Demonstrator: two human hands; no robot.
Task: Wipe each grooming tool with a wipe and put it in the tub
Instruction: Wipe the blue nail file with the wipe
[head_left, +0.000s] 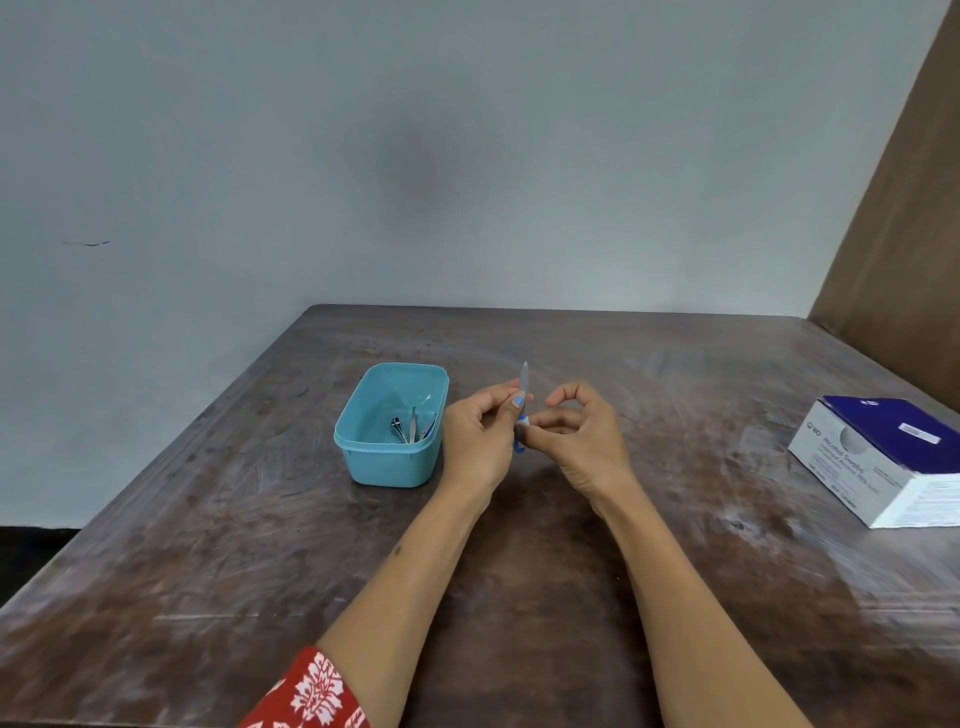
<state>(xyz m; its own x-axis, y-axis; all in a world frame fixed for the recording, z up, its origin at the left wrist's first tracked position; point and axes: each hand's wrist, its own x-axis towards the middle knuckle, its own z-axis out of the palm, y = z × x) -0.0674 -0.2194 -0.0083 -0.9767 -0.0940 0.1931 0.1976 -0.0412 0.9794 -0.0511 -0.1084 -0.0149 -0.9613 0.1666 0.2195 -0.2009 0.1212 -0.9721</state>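
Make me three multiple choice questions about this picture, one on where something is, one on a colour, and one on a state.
1. Where is the swab box?
A. at the table's right edge
B. inside the tub
C. left of the tub

2. What colour is the tub?
A. red
B. light blue
C. black

3. How is the nail file held?
A. flat on the table
B. tip up, between both hands
C. lying in the tub

Answers: 1 A, the box sits far right on the table. 2 B, its walls are light blue. 3 B, the left hand pinches it and the right hand touches its lower end.
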